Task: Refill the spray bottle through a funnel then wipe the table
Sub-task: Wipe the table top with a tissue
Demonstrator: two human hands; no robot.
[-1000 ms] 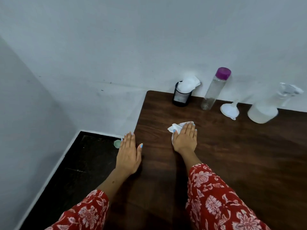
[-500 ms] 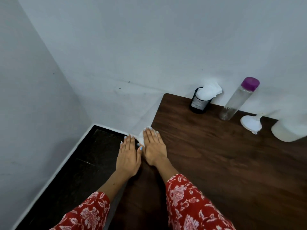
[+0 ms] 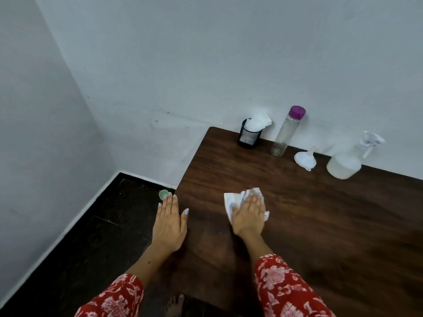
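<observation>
My right hand [image 3: 248, 213] lies flat on a crumpled white tissue [image 3: 231, 201], pressing it onto the dark wooden table [image 3: 320, 225] near its left side. My left hand [image 3: 169, 223] rests palm down with fingers apart at the table's left edge, holding nothing. Against the back wall stand a white spray bottle [image 3: 345, 162] with its trigger head on, a white funnel [image 3: 305, 159] lying mouth down, and a clear water bottle [image 3: 286, 131] with a purple cap.
A black mesh cup [image 3: 248, 136] stuffed with white tissues stands at the table's back left corner. White walls close in behind and to the left. Dark floor lies left of the table, with a small green object [image 3: 163, 193] on it.
My right hand slid the tissue left to the table's edge beside my left hand, then back right onto the table. My left hand stayed at the edge.
</observation>
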